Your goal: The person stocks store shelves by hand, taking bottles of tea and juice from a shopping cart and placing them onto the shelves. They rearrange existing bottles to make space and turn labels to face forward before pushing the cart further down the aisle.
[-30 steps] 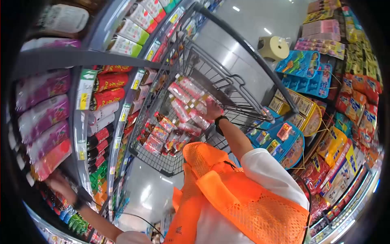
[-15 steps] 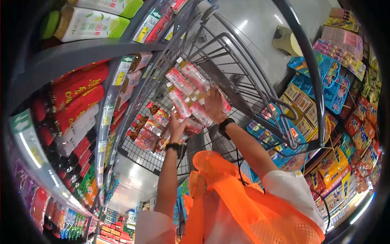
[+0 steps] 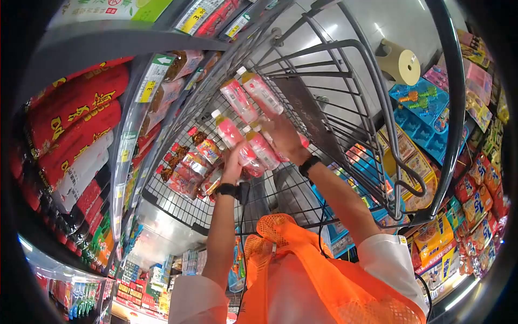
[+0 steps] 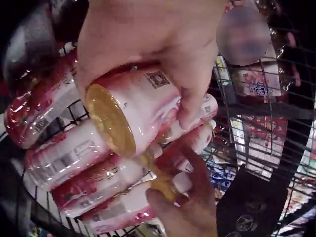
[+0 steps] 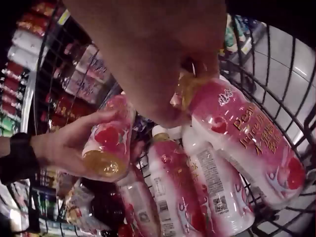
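Observation:
My left hand (image 3: pixel 233 166) grips a pink-and-white peach juice bottle (image 4: pixel 148 98) around its lower end, the amber base showing in the left wrist view. My right hand (image 3: pixel 286 141) is just right of it over the shopping cart. Its fingers curl around the amber neck of another peach juice bottle (image 5: pixel 247 133), whose label faces the right wrist camera. The white cap (image 4: pixel 181 182) shows between those fingers in the left wrist view. Several more peach juice bottles (image 3: pixel 239 101) lie side by side around both hands. Dark drink bottles (image 3: pixel 178 156) with red caps lie to their left.
The wire cart's side (image 3: pixel 345 86) rises on the right, its dark handle bar (image 3: pixel 452 108) beyond. Shelves of red-labelled bottles (image 3: pixel 81 129) stand close on the left. Blue toy trays (image 3: pixel 413 132) and snack bags (image 3: pixel 477 194) hang on the right. A cream-coloured cylinder (image 3: pixel 402 62) stands on the floor.
My left hand has come from the left shelf into the cart and now holds a peach juice bottle. My right hand has stayed among the bottles. The view has shifted along the shelf.

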{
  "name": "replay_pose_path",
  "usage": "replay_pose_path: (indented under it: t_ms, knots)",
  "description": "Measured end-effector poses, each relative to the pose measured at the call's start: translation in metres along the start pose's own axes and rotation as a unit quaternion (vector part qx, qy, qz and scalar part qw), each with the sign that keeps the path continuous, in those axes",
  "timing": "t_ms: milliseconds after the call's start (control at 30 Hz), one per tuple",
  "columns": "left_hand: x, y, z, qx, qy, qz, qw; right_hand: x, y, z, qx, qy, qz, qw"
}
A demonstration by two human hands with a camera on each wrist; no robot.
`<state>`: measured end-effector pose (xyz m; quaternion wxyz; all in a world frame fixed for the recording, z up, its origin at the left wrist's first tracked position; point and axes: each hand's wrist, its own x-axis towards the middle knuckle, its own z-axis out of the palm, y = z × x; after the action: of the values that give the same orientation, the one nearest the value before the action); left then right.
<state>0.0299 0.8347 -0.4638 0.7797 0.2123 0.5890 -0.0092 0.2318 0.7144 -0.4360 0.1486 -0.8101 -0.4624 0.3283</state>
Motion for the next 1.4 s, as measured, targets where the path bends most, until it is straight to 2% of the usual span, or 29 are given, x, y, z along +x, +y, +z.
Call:
replay_pose_path:
  t_ms: [67, 167, 200, 267, 300, 367, 400, 433, 500, 567, 633, 700, 733, 833, 867, 967, 1000, 1100, 1133, 1233, 1267, 1367, 1400]
  knots:
    - [-0.007, -0.015, -0.003, -0.003, -0.006, 0.065, 0.998, 0.0, -0.007, 0.014, -0.027, 0.035, -0.026, 0.999]
    - [-0.014, 0.001, 0.011, 0.163, -0.01, 0.064, 0.984, 0.018, 0.007, 0.057, -0.076, 0.117, -0.001, 0.99]
    - [-0.016, 0.01, 0.019, 0.189, -0.03, 0.102, 0.976, 0.028, 0.004, 0.048, -0.07, 0.058, 0.011, 0.996]
    - [0.026, -0.002, -0.002, 0.3, -0.017, 0.119, 0.946, 0.046, 0.001, 0.034, -0.053, -0.063, 0.037, 0.996]
    - [0.047, -0.006, -0.009, 0.352, -0.013, 0.125, 0.927, 0.052, 0.001, 0.041, -0.057, -0.044, 0.048, 0.996]
    - [0.045, 0.031, 0.015, 0.268, -0.071, 0.039, 0.96, 0.053, -0.001, 0.058, -0.067, -0.014, 0.07, 0.995]
    - [0.039, 0.051, 0.021, 0.263, -0.109, 0.002, 0.958, 0.054, -0.007, 0.057, -0.104, -0.025, 0.08, 0.991]
    - [0.052, 0.053, 0.013, 0.301, -0.138, 0.032, 0.943, 0.056, -0.013, 0.053, -0.132, -0.049, 0.087, 0.986]
    - [0.055, 0.064, 0.017, 0.352, -0.123, -0.027, 0.928, 0.061, -0.024, 0.048, -0.185, -0.092, 0.104, 0.973]
    - [0.107, 0.011, -0.029, 0.272, -0.097, -0.063, 0.955, 0.067, -0.029, 0.053, -0.171, -0.116, 0.151, 0.967]
    - [0.106, 0.006, -0.037, 0.259, -0.077, -0.06, 0.961, 0.066, -0.037, 0.052, -0.161, -0.113, 0.168, 0.966]
    - [0.059, 0.033, 0.003, 0.313, -0.07, -0.017, 0.947, 0.057, -0.038, 0.042, -0.159, -0.083, 0.159, 0.971]
    - [0.08, 0.011, -0.016, 0.309, -0.11, 0.049, 0.943, 0.057, -0.029, 0.054, -0.151, -0.069, 0.144, 0.976]
    - [0.059, 0.014, -0.007, 0.264, -0.125, 0.004, 0.956, 0.038, -0.02, 0.061, -0.109, -0.032, 0.094, 0.989]
    - [0.054, 0.016, -0.007, 0.245, -0.128, -0.025, 0.961, 0.028, -0.024, 0.045, -0.061, -0.019, 0.06, 0.996]
    - [0.03, 0.037, 0.001, 0.159, -0.139, -0.058, 0.976, 0.004, -0.042, 0.019, -0.11, -0.025, 0.051, 0.992]
    - [0.019, 0.039, 0.005, 0.141, -0.162, 0.009, 0.977, -0.004, -0.041, 0.015, -0.119, -0.018, 0.058, 0.991]
    - [0.043, 0.026, -0.01, 0.18, -0.157, -0.013, 0.971, -0.026, -0.038, -0.012, -0.176, -0.082, 0.103, 0.975]
    - [0.047, 0.022, -0.015, 0.187, -0.152, -0.014, 0.97, -0.036, -0.037, -0.016, -0.209, -0.027, 0.105, 0.972]
    - [0.007, 0.034, -0.011, 0.184, -0.168, 0.056, 0.967, -0.042, 0.006, -0.019, -0.055, -0.122, 0.073, 0.988]
    - [0.005, 0.031, -0.014, 0.247, -0.13, 0.025, 0.96, -0.04, -0.003, -0.036, -0.01, -0.15, 0.073, 0.986]
    - [-0.033, 0.039, -0.004, 0.367, -0.157, 0.15, 0.905, -0.028, -0.005, -0.042, 0.042, -0.24, 0.127, 0.962]
    - [-0.06, 0.055, 0.011, 0.414, -0.167, 0.139, 0.884, -0.029, -0.01, -0.041, 0.017, -0.232, 0.134, 0.963]
